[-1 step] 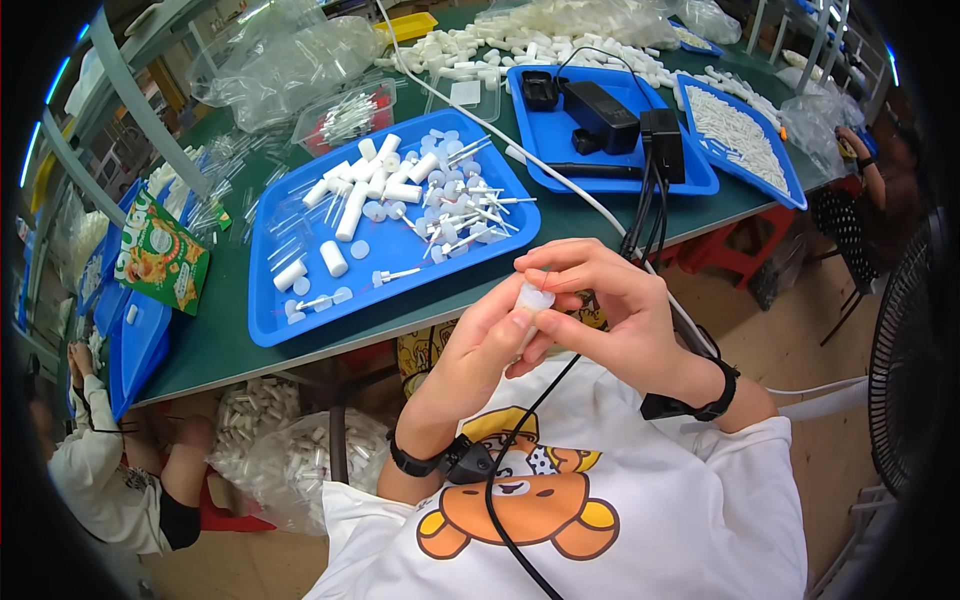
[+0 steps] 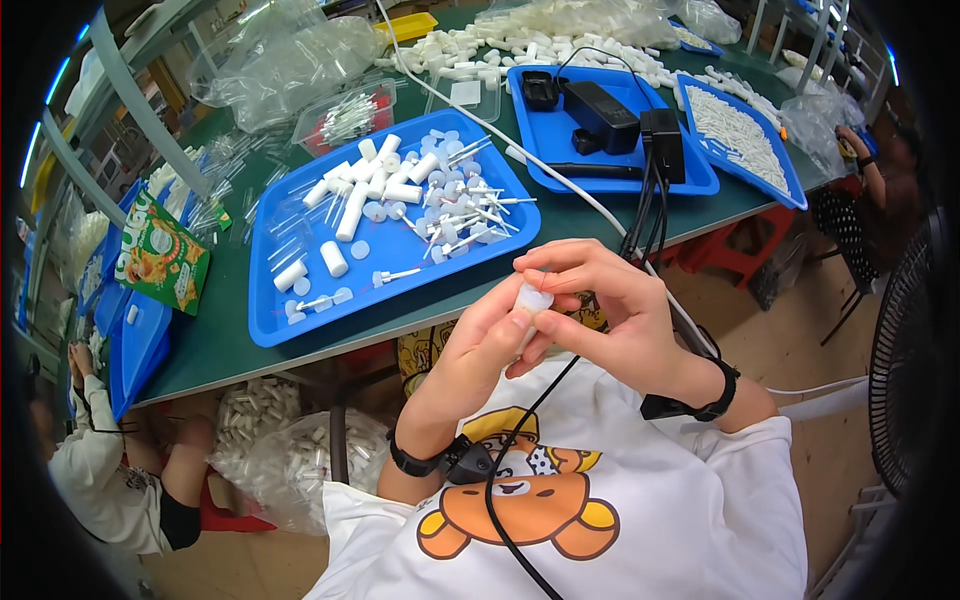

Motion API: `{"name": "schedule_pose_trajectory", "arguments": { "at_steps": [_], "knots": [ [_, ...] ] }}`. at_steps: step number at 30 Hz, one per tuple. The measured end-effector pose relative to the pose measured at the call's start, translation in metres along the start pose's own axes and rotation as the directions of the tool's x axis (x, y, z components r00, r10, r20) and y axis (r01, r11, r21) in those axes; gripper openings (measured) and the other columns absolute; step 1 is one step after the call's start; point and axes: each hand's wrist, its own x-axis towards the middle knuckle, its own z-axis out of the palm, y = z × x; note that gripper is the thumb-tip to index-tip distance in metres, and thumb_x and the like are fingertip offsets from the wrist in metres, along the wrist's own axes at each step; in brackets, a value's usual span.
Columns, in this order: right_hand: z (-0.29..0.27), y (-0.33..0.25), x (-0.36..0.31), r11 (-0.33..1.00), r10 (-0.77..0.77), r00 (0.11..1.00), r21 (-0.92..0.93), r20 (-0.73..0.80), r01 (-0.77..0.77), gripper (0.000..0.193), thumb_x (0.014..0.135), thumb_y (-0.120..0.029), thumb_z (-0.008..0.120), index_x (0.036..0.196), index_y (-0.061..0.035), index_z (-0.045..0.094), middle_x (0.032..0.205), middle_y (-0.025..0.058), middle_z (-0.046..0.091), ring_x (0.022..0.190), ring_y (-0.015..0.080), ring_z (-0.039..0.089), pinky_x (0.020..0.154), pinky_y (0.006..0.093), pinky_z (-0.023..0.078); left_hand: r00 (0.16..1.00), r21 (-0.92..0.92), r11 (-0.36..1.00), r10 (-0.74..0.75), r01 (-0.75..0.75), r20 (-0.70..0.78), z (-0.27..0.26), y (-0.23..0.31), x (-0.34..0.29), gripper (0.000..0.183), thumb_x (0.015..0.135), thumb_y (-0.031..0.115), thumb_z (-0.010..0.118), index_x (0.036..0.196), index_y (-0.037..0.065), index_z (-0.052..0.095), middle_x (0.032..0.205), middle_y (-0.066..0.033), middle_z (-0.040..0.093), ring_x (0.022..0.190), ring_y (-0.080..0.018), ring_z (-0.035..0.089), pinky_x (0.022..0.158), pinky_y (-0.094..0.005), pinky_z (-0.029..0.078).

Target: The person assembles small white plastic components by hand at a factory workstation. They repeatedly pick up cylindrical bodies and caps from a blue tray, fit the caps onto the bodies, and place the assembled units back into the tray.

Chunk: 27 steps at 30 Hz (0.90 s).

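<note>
1. On my feed, a green snack packet (image 2: pixel 165 255) stands near the left end of the green surface (image 2: pixel 225 348); large pale lettering crosses its front above a picture of food.
2. To its right, a large blue tray (image 2: pixel 385 250) lies along the surface's front edge. I see white cylinders (image 2: pixel 352 212) toward its middle, and pale discs with thin white stems (image 2: pixel 470 215) in its right half.
3. The left hand (image 2: pixel 485 345) is narrow, its fingers curled round a white cylindrical piece (image 2: pixel 533 298), thumb against the side.
4. That piece is off the surface, in front of its front edge, near the tray's near right corner. Its pale top shows between the fingers.
5. The right hand (image 2: pixel 625 310) is narrow too, thumb touching the piece and fingertips bent over its top.
6. Farther right, a second blue tray (image 2: pixel 690 183) carries black adapters (image 2: pixel 605 115); I can read no marking on them.
7. By the surface's right end, a third blue tray holds small white rods (image 2: pixel 740 140).
</note>
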Motion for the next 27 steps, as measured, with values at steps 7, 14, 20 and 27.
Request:
{"name": "schedule_pose_trajectory", "arguments": {
  "at_steps": [7, 14, 20, 27],
  "knots": [
    [0.0006, -0.0052, -0.0001, 0.997, -0.033, 0.999, -0.074, 0.022, 0.035, 0.018, 0.076, 0.000, 0.063, 0.094, 0.0002, 0.064, 0.110, 0.0142, 0.059, 0.100, 0.0231, 0.055, 0.082, 0.0319, 0.045, 0.996, -0.013, 1.000, -0.014, 0.013, -0.088, 0.0039, 0.0000, 0.0005, 0.039, 0.081, 0.034, 0.048, 0.099, -0.001, 0.050, 0.072, 0.0010, 0.044, 0.058, -0.0046, 0.037, 0.048, -0.0188, 0.028],
    [0.0012, -0.0014, 0.0005, 0.964, -0.130, 0.991, -0.232, 0.023, 0.132, 0.020, 0.073, 0.002, 0.064, 0.094, 0.0007, 0.063, 0.106, 0.0136, 0.060, 0.096, 0.0251, 0.057, 0.079, 0.0322, 0.047, 0.995, 0.030, 0.999, -0.026, 0.029, -0.095, 0.0012, -0.0032, 0.0029, 0.037, 0.079, 0.033, 0.047, 0.096, 0.001, 0.050, 0.070, 0.0009, 0.043, 0.058, -0.0044, 0.038, 0.047, -0.0191, 0.029],
    [0.0020, -0.0004, 0.0013, 0.937, -0.204, 0.979, -0.284, 0.027, 0.203, 0.022, 0.071, 0.003, 0.065, 0.093, 0.0012, 0.063, 0.105, 0.0135, 0.059, 0.097, 0.0270, 0.057, 0.079, 0.0334, 0.047, 0.993, -0.051, 0.995, -0.094, 0.090, -0.077, -0.0010, -0.0021, 0.0036, 0.034, 0.082, 0.032, 0.040, 0.096, 0.002, 0.048, 0.068, -0.0003, 0.044, 0.057, -0.0052, 0.037, 0.046, -0.0203, 0.028],
    [0.0012, 0.0019, 0.0015, 0.898, -0.281, 0.955, -0.326, 0.091, 0.295, 0.025, 0.071, 0.001, 0.062, 0.096, 0.0035, 0.061, 0.109, 0.0165, 0.057, 0.100, 0.0310, 0.055, 0.082, 0.0363, 0.046, 0.993, -0.177, 0.981, -0.095, 0.081, -0.072, -0.0010, -0.0008, 0.0030, 0.030, 0.086, 0.031, 0.038, 0.096, 0.004, 0.047, 0.068, -0.0007, 0.044, 0.053, -0.0041, 0.036, 0.043, -0.0181, 0.027]
  ]
}}
